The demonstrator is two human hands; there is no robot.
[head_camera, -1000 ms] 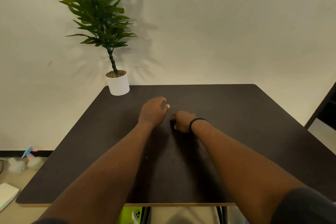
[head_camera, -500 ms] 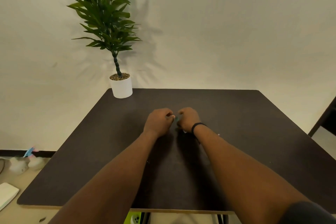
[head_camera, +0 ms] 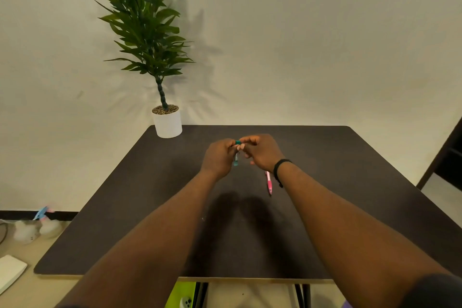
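Above the middle of the dark table point(head_camera: 350, 182), my left hand point(head_camera: 218, 156) grips a teal pen point(head_camera: 236, 160) that stands roughly upright. The fingertips of my right hand point(head_camera: 260, 151) pinch the pen's teal top end. Both hands are raised off the tabletop and meet at the pen. A pink pen point(head_camera: 269, 182) lies flat on the table just below my right wrist, which wears a black band.
A white pot with a tall green plant point(head_camera: 167, 121) stands at the table's back left corner against the wall. On the floor at left lie white objects point(head_camera: 27, 231) and a flat white item point(head_camera: 10, 270). A dark piece of furniture point(head_camera: 447, 155) is at the right.
Both hands have lifted off the table and come together, bringing the teal pen up between them. The pink pen has come into view on the table under my right wrist.
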